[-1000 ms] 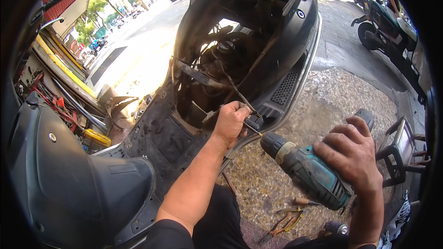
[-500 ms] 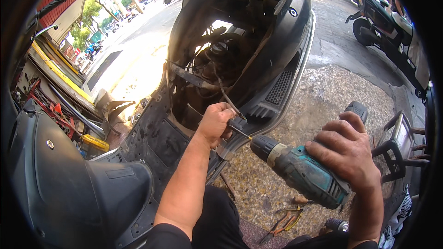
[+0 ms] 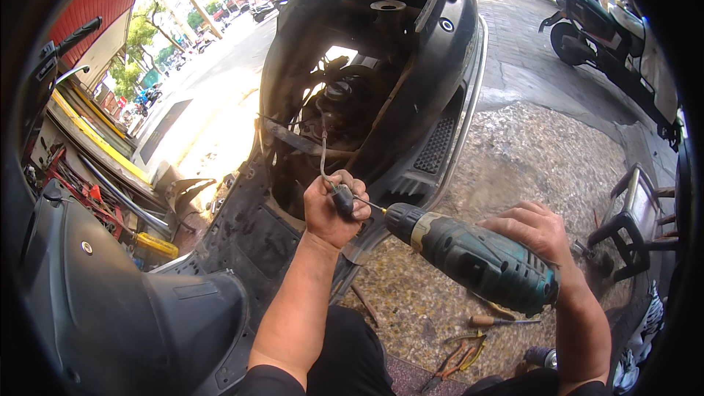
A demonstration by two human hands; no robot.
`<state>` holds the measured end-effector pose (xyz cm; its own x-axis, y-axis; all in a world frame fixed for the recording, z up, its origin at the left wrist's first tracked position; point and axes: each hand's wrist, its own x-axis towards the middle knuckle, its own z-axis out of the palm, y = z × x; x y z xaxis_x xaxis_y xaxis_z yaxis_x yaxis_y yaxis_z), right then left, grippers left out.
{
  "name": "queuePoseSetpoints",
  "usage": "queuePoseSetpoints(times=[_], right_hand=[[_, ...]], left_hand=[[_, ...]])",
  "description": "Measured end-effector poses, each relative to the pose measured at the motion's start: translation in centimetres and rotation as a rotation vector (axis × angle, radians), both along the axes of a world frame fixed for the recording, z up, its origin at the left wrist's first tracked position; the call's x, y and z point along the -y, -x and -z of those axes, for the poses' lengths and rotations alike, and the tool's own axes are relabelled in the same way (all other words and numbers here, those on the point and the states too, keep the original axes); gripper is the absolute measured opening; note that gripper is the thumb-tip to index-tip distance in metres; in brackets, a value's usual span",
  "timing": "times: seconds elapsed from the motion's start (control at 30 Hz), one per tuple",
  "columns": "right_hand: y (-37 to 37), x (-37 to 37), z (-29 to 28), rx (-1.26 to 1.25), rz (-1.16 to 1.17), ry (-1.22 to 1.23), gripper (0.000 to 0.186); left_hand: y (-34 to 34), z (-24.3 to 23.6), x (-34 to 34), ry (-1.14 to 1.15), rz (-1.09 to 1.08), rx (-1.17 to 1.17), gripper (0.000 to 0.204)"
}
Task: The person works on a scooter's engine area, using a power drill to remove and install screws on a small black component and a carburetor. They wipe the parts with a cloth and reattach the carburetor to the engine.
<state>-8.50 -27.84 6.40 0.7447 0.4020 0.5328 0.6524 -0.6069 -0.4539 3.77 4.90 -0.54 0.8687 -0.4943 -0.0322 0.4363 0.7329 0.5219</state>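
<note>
My left hand [image 3: 328,214] is closed round a black cap [image 3: 342,200] at the end of a grey cable [image 3: 323,143]. That cable runs up into the hollow front of a dark scooter body [image 3: 433,88]. My right hand [image 3: 532,229] grips a teal and black cordless drill [image 3: 477,253], lying on its side; its handle is mostly hidden. A thin bit [image 3: 371,204] with a gold-coloured collar sticks out of the chuck. Its tip reaches my left fingers beside the cap; whether it enters the cap cannot be seen.
A dark scooter section [image 3: 103,286] curves along the left, joined to the footboard [image 3: 246,246]. On the speckled ground lie a wooden-handled screwdriver [image 3: 484,320], pliers [image 3: 460,358] and a can [image 3: 541,356]. A metal-framed stool [image 3: 629,229] stands right; a parked scooter [image 3: 598,26] is beyond.
My left hand has turned, bringing the cap round to face me. The drill has rolled and come more level, with my right hand lower behind it. The view has shifted a little.
</note>
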Motion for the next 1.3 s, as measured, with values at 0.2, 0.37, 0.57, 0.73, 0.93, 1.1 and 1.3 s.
queuePoseSetpoints(times=[0.2,0.37,0.57,0.73,0.93,1.1,1.3], right_hand=[[-0.1,-0.9,-0.1,0.051,0.007,0.01,0.043],[-0.3,-1.2,-0.1,0.029,-0.007,-0.004,0.043],[-0.6,-1.7,0.2,0.05,-0.015,0.0,0.044],[-0.4,-1.9,0.4,0.085,0.011,0.046,0.043],[0.3,-2.7,0.6,-0.132,0.055,-0.049,0.042],[-0.1,-3.7,1.6,-0.311,-0.178,-0.274,0.033],[-0.1,-3.6,2.0,-0.342,-0.201,-0.249,0.031]], left_hand=[[-0.2,0.5,-0.1,-0.067,-0.06,0.073,0.024],[-0.2,0.4,0.0,-0.12,-0.101,0.086,0.025],[-0.3,0.3,0.2,-0.166,-0.137,0.113,0.025],[-0.4,0.6,0.3,-0.328,-0.266,0.16,0.024],[-0.8,1.5,0.6,-0.421,-0.421,0.265,0.023],[-1.2,1.9,0.8,-0.46,-0.498,0.335,0.025],[-1.0,1.4,1.0,-0.484,-0.524,0.344,0.027]])
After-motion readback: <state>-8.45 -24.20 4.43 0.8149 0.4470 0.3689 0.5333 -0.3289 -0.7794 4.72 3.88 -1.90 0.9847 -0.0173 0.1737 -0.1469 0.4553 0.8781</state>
